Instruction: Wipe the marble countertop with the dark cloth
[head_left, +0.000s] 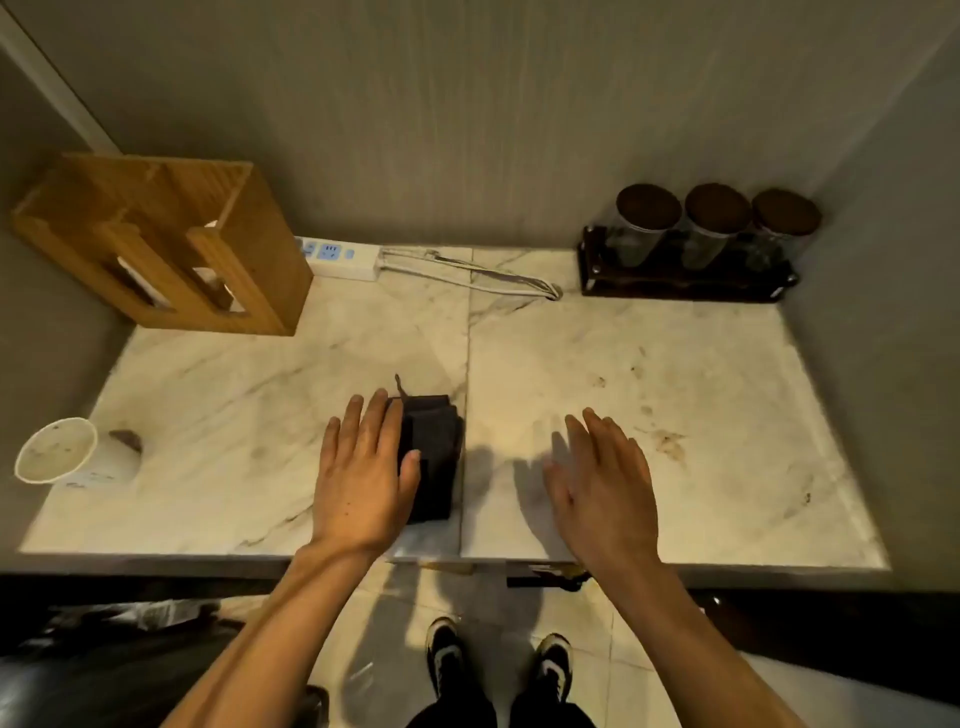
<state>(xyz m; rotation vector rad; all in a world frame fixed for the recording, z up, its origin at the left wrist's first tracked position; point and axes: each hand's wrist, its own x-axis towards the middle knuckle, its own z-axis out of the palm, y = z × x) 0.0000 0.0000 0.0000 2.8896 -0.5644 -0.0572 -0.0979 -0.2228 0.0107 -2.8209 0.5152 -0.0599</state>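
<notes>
A folded dark cloth (435, 457) lies on the white marble countertop (675, 364), just left of the seam in the slab. My left hand (363, 478) rests flat over the cloth's left side, fingers spread and thumb lying on the fabric, not gripping it. My right hand (605, 483) hovers open over bare marble to the right of the cloth, holding nothing. Brown stains (670, 441) mark the marble right of that hand.
A wooden box holder (171, 244) stands at the back left, with a white power strip (343, 257) and its cable (483, 275) behind it. A dark rack of three jars (696, 244) fills the back right. A paper cup (54, 449) lies at the left edge.
</notes>
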